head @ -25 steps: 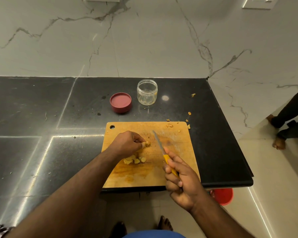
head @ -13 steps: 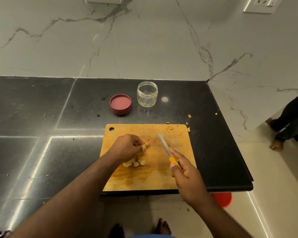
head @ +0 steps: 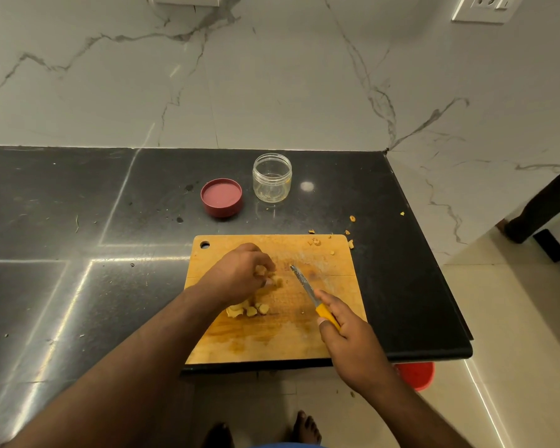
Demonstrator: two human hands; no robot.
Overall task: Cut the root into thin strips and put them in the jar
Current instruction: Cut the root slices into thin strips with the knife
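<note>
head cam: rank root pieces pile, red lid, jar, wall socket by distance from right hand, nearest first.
From the right hand:
1. Root pieces pile, to its left on the cutting board.
2. Jar, beyond the board, open.
3. Red lid, left of the jar; close to call against it.
4. Wall socket, top right.

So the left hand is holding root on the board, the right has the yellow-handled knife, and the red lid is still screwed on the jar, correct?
Not quite: the red lid is off, lying on the counter left of the open jar, as the head view shows. The rest stands: the left hand holds root on the board, and the right hand has the yellow-handled knife.
</note>
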